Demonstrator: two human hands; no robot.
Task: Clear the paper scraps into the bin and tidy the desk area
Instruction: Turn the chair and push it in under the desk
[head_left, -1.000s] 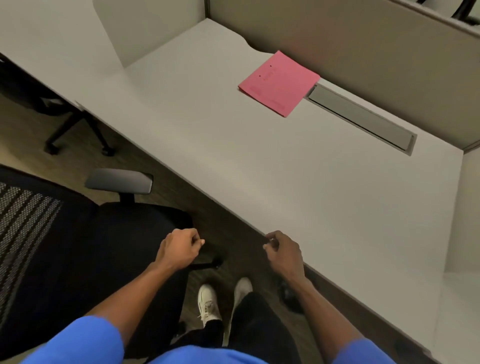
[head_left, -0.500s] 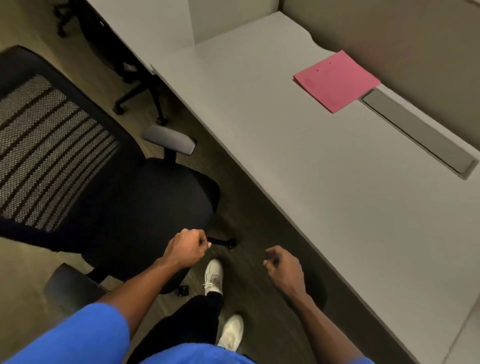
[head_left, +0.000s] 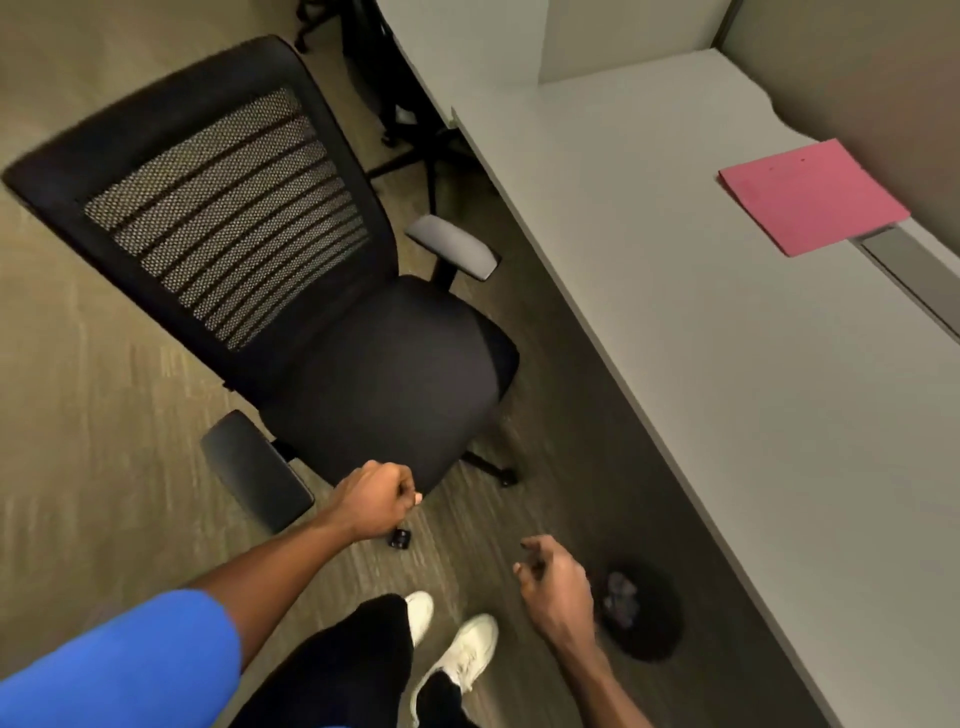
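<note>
You wear a short blue sleeve (head_left: 119, 660) on the left arm, and both forearms are bare. Your trousers (head_left: 337, 670) are black. Your shoes (head_left: 465, 652) are white, with laces on the right one.

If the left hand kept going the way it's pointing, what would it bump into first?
Probably the black office chair. The left hand, fingers curled in a fist, sits right at the seat's front edge and points toward it. Depth is hard to judge, so it may already be touching.
</note>
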